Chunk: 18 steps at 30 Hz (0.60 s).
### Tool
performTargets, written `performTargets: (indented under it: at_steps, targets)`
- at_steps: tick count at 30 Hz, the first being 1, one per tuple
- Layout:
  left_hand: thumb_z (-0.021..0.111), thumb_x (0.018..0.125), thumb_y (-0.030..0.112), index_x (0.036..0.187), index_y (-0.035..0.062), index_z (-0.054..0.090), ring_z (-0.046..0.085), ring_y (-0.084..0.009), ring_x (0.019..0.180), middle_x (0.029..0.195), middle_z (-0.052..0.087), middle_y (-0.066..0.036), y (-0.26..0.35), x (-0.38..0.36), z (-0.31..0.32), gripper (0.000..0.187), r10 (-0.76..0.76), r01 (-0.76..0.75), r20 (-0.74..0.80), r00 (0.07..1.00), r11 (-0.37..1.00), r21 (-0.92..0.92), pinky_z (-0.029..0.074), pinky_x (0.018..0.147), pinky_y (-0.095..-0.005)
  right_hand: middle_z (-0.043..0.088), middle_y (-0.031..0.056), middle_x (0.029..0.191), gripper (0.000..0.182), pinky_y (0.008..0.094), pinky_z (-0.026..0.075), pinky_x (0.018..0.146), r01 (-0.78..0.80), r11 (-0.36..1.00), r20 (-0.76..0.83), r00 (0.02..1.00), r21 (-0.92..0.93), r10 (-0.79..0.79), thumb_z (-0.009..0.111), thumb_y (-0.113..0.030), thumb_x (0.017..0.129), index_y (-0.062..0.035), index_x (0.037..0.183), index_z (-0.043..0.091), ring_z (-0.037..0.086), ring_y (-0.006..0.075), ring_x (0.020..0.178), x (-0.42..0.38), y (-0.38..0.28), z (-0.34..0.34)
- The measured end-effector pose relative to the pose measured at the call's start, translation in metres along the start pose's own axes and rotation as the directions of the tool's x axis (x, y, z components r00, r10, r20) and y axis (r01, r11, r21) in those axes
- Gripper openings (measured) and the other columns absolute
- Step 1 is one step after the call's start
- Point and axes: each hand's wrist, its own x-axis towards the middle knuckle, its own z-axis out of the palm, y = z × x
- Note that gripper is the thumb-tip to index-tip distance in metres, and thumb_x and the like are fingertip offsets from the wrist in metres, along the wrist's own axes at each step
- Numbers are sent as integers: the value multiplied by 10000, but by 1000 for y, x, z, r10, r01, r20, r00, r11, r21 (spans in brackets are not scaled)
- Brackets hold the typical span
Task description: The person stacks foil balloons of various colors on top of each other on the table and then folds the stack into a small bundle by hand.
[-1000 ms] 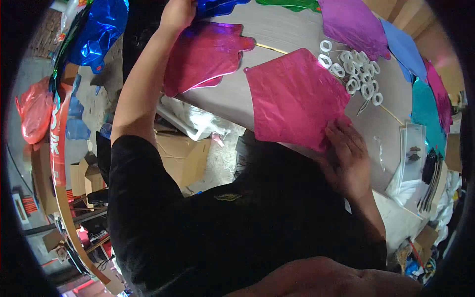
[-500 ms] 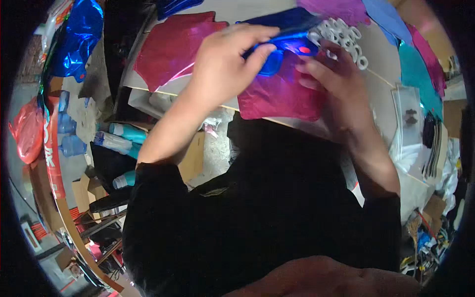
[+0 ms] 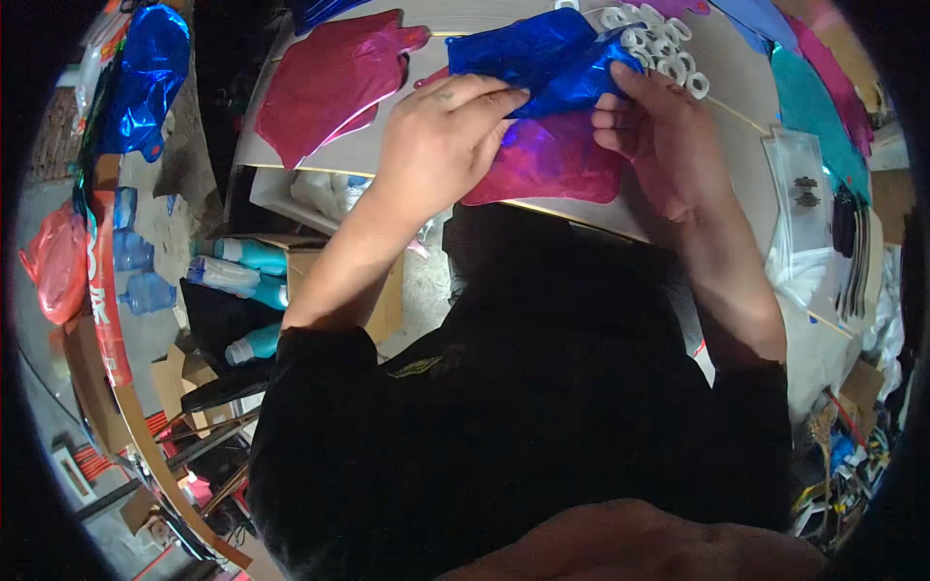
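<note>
A shiny blue foil balloon point(image 3: 572, 82), flat and creased, is stretched between my two hands above the table. My left hand point(image 3: 441, 140) pinches its left edge between thumb and fingers. At its right edge, my right hand point(image 3: 668, 136) grips the foil with the thumb on top and the other fingers curled below. Beneath it lies a flat magenta foil piece point(image 3: 552, 174), partly covered by the blue one. More magenta foil balloons point(image 3: 329, 82) are stacked to the left of my left hand. Small white rings point(image 3: 664, 44) lie heaped just beyond my right hand.
Teal foil point(image 3: 819, 126) and clear plastic bags point(image 3: 799, 194) lie along the table's right side. Another blue foil balloon point(image 3: 155, 77) hangs at far left, above a red plastic bag point(image 3: 60, 271). Below the table's left end are teal bottles point(image 3: 254, 255) and a cardboard box point(image 3: 387, 305).
The blue foil balloon has gone from a narrow, folded look to a broader spread between my hands. My right hand's thumb has moved up onto its right edge.
</note>
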Motion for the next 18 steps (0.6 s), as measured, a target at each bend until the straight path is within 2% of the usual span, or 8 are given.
performTargets:
  at_steps: [2, 4, 8, 10, 11, 13, 16, 18]
  targets:
    - [797, 723, 66, 1003, 75, 775, 711, -277, 982, 1071, 741, -40, 2, 4, -4, 281, 25, -24, -32, 999, 1000, 18, 581, 849, -416, 718, 61, 928, 190, 298, 606, 706, -22, 999, -7, 1000, 26, 23, 746, -192, 973, -51, 1078, 673, 702, 161, 789, -5, -3, -1]
    - [788, 711, 57, 957, 76, 775, 712, -267, 977, 1050, 744, -33, 4, 5, -9, 247, 50, -48, -65, 997, 998, 35, 580, 842, -409, 720, 62, 919, 216, 295, 594, 699, 68, 990, -82, 994, -123, -78, 743, -223, 982, -47, 1088, 676, 702, 173, 784, -10, -4, -3]
    - [769, 718, 44, 883, 67, 752, 716, -257, 967, 1029, 744, -37, 21, -3, -14, 167, 73, -72, -3, 997, 995, 65, 575, 834, -398, 716, 60, 915, 180, 266, 533, 676, 254, 906, -21, 961, -339, -277, 741, -189, 983, -53, 1084, 678, 684, 124, 782, -11, 6, -22]
    - [751, 747, 66, 917, 54, 751, 731, -259, 986, 1033, 754, -61, 28, -8, -13, 170, 90, -94, 46, 995, 991, 91, 580, 852, -400, 724, 77, 960, 261, 261, 520, 691, 311, 585, 91, 923, -749, -375, 779, -145, 941, -27, 1147, 670, 666, 109, 793, -16, 4, -26]
    - [751, 747, 66, 917, 54, 751, 731, -259, 986, 1033, 754, -61, 29, -12, -8, 170, 91, -95, 47, 995, 991, 89, 580, 852, -400, 724, 77, 960, 261, 261, 520, 691, 309, 586, 88, 923, -749, -375, 779, -145, 941, -27, 1147, 670, 666, 109, 793, -19, 4, -25]
    - [735, 774, 88, 959, 46, 755, 744, -270, 991, 1037, 763, -87, 32, -21, 3, 191, 79, -83, 38, 996, 990, 115, 589, 872, -401, 728, 94, 967, 330, 279, 533, 722, 344, 292, 179, 864, -892, -471, 796, -111, 912, -17, 1196, 656, 666, 122, 799, -24, 5, -21]
    - [800, 736, 46, 1046, 67, 763, 738, -265, 1029, 1121, 761, -81, 40, -28, 7, 313, -9, -3, 98, 995, 993, 116, 602, 898, -403, 722, 105, 947, 339, 289, 534, 741, 399, 432, 170, 862, -809, -477, 797, -114, 906, -27, 1198, 650, 660, 127, 820, -21, 19, -24]
    - [800, 749, 52, 1034, 61, 760, 739, -265, 1026, 1110, 761, -86, 43, -29, 7, 288, -13, 3, 107, 994, 996, 92, 605, 891, -404, 724, 116, 955, 345, 295, 534, 743, 373, 407, 162, 870, -834, -465, 800, -121, 903, -29, 1198, 647, 666, 132, 827, -21, 15, -24]
